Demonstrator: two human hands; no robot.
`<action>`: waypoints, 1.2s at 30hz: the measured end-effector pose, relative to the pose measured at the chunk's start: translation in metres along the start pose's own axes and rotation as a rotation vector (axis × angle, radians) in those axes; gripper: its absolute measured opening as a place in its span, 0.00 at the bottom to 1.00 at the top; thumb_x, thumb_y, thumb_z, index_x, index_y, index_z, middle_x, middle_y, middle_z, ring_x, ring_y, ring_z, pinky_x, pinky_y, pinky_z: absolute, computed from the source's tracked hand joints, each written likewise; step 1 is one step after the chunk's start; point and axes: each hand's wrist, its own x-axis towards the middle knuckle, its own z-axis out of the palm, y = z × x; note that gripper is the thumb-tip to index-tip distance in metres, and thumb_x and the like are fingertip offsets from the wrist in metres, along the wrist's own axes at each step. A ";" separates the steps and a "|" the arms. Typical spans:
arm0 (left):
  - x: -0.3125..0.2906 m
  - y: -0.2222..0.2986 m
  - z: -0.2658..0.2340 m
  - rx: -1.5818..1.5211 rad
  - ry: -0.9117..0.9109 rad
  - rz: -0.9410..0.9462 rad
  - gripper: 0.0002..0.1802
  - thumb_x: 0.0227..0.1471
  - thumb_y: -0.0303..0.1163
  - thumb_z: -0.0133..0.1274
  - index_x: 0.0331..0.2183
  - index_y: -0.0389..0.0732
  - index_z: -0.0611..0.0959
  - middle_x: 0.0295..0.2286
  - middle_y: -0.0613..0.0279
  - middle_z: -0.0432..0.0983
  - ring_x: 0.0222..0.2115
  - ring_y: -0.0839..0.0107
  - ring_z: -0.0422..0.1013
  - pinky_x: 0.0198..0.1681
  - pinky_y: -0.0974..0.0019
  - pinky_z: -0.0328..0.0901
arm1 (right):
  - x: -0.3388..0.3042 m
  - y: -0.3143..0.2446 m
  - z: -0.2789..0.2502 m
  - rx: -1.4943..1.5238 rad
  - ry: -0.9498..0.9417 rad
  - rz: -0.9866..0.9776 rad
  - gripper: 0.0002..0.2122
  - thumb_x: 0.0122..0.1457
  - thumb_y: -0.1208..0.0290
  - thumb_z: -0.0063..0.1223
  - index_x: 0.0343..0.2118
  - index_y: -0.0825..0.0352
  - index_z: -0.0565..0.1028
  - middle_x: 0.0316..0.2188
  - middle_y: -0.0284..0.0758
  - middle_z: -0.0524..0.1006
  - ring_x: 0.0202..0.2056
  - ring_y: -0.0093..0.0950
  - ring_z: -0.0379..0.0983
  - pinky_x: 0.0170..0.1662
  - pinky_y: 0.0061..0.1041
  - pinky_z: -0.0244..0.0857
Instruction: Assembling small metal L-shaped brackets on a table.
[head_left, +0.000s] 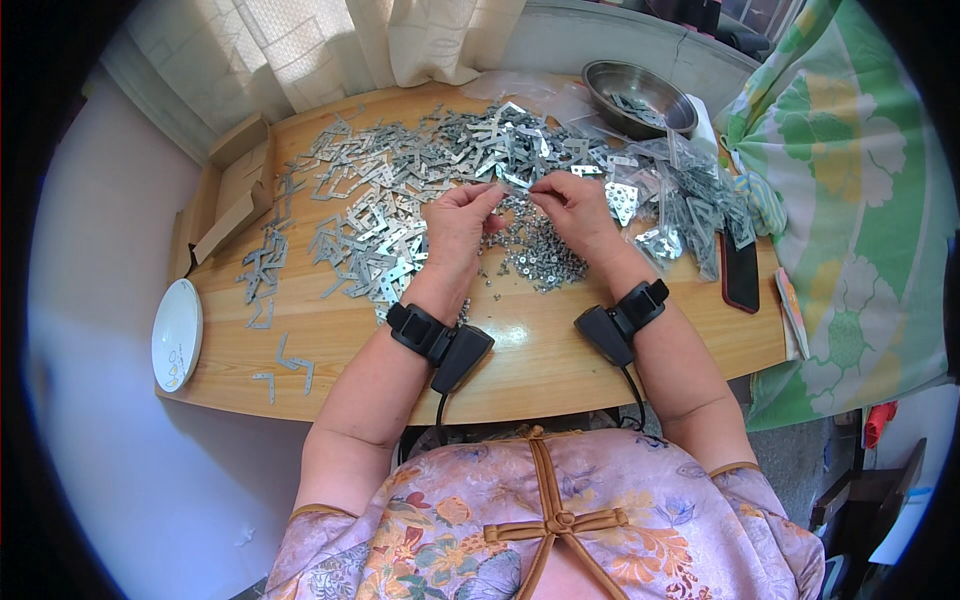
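Observation:
My left hand (460, 225) and my right hand (575, 212) meet over the middle of a wooden table (520, 370). Both pinch a small flat metal bracket (516, 184) between their fingertips. Under the hands lies a heap of small screws (535, 255). A broad spread of silver metal brackets (400, 170) covers the table beyond and to the left of the hands. Each wrist wears a black strapped device with a cable.
A steel bowl (640, 95) holding a few brackets stands at the back right. Clear plastic bags of parts (680, 200) lie at the right, a dark phone (740, 270) beside them. Cardboard boxes (235, 190) and a white plate (177, 333) sit at the left edge.

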 end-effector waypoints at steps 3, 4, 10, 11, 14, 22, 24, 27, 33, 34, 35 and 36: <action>-0.001 0.000 0.001 -0.023 -0.008 -0.004 0.08 0.44 0.31 0.57 0.29 0.37 0.79 0.24 0.66 0.75 0.17 0.80 0.66 0.20 0.79 0.62 | 0.001 -0.005 0.002 0.085 0.068 -0.014 0.06 0.43 0.78 0.56 0.26 0.70 0.74 0.23 0.38 0.74 0.25 0.32 0.71 0.28 0.24 0.64; -0.001 0.000 0.002 -0.036 -0.012 -0.005 0.08 0.44 0.31 0.57 0.29 0.37 0.79 0.24 0.66 0.75 0.16 0.80 0.66 0.20 0.79 0.62 | 0.000 -0.006 0.003 0.085 0.068 -0.013 0.06 0.43 0.78 0.56 0.26 0.70 0.74 0.23 0.38 0.74 0.25 0.32 0.71 0.28 0.24 0.64; -0.004 0.001 0.006 -0.044 -0.017 0.007 0.07 0.44 0.28 0.57 0.28 0.36 0.79 0.20 0.65 0.74 0.15 0.81 0.66 0.19 0.79 0.63 | 0.000 -0.009 0.005 0.146 0.061 0.022 0.05 0.42 0.77 0.57 0.24 0.69 0.74 0.22 0.36 0.72 0.24 0.30 0.70 0.28 0.25 0.63; -0.004 0.001 0.006 -0.044 -0.018 0.007 0.07 0.44 0.28 0.57 0.28 0.36 0.79 0.20 0.65 0.74 0.15 0.81 0.66 0.19 0.79 0.63 | 0.000 -0.008 0.005 0.075 0.078 -0.056 0.05 0.41 0.77 0.57 0.23 0.68 0.74 0.22 0.35 0.72 0.25 0.30 0.69 0.28 0.25 0.63; -0.004 0.001 0.007 -0.056 -0.024 0.004 0.07 0.44 0.28 0.57 0.27 0.36 0.79 0.20 0.65 0.74 0.15 0.81 0.66 0.19 0.79 0.63 | 0.001 -0.009 0.005 -0.029 0.107 -0.156 0.06 0.40 0.75 0.58 0.22 0.67 0.74 0.22 0.34 0.71 0.27 0.31 0.69 0.29 0.25 0.63; -0.006 0.002 0.008 -0.069 -0.025 -0.006 0.08 0.44 0.30 0.57 0.28 0.35 0.79 0.21 0.65 0.73 0.15 0.80 0.66 0.19 0.79 0.63 | 0.000 -0.011 0.007 -0.072 0.152 -0.187 0.06 0.39 0.74 0.59 0.21 0.66 0.74 0.22 0.33 0.71 0.28 0.30 0.69 0.29 0.26 0.63; -0.006 0.002 0.009 -0.070 -0.027 -0.006 0.08 0.44 0.30 0.57 0.27 0.35 0.79 0.21 0.65 0.73 0.15 0.80 0.66 0.18 0.79 0.63 | 0.000 -0.010 0.007 -0.045 0.155 -0.171 0.06 0.39 0.73 0.59 0.21 0.66 0.73 0.22 0.33 0.70 0.27 0.30 0.69 0.29 0.26 0.63; -0.006 0.002 0.009 -0.071 -0.033 -0.004 0.09 0.45 0.31 0.57 0.27 0.35 0.79 0.20 0.65 0.73 0.15 0.80 0.66 0.18 0.79 0.63 | 0.000 -0.010 0.007 -0.046 0.149 -0.166 0.06 0.39 0.73 0.59 0.21 0.66 0.73 0.22 0.33 0.70 0.27 0.30 0.69 0.28 0.26 0.63; -0.006 0.001 0.010 -0.073 -0.048 0.000 0.09 0.45 0.31 0.57 0.27 0.35 0.79 0.20 0.65 0.73 0.15 0.80 0.66 0.18 0.78 0.62 | 0.000 -0.011 0.007 -0.045 0.165 -0.179 0.06 0.39 0.74 0.59 0.20 0.66 0.73 0.21 0.33 0.70 0.26 0.31 0.68 0.28 0.26 0.62; -0.006 0.001 0.009 -0.077 -0.053 0.000 0.09 0.45 0.31 0.57 0.27 0.35 0.79 0.20 0.65 0.73 0.15 0.80 0.66 0.18 0.78 0.62 | 0.000 -0.011 0.007 -0.045 0.165 -0.179 0.06 0.39 0.74 0.59 0.20 0.66 0.73 0.21 0.33 0.70 0.26 0.31 0.68 0.28 0.26 0.62; -0.006 0.000 0.009 -0.077 -0.053 0.001 0.09 0.45 0.31 0.57 0.27 0.35 0.79 0.20 0.65 0.73 0.15 0.80 0.66 0.18 0.78 0.62 | 0.000 -0.011 0.008 -0.042 0.172 -0.191 0.06 0.38 0.74 0.60 0.20 0.66 0.73 0.21 0.33 0.70 0.26 0.31 0.68 0.28 0.26 0.62; -0.006 0.001 0.010 -0.080 -0.055 -0.007 0.09 0.45 0.31 0.57 0.27 0.35 0.79 0.20 0.65 0.73 0.15 0.80 0.66 0.18 0.78 0.62 | 0.000 -0.011 0.008 -0.039 0.179 -0.203 0.06 0.38 0.74 0.60 0.20 0.67 0.73 0.21 0.34 0.70 0.26 0.31 0.68 0.28 0.26 0.62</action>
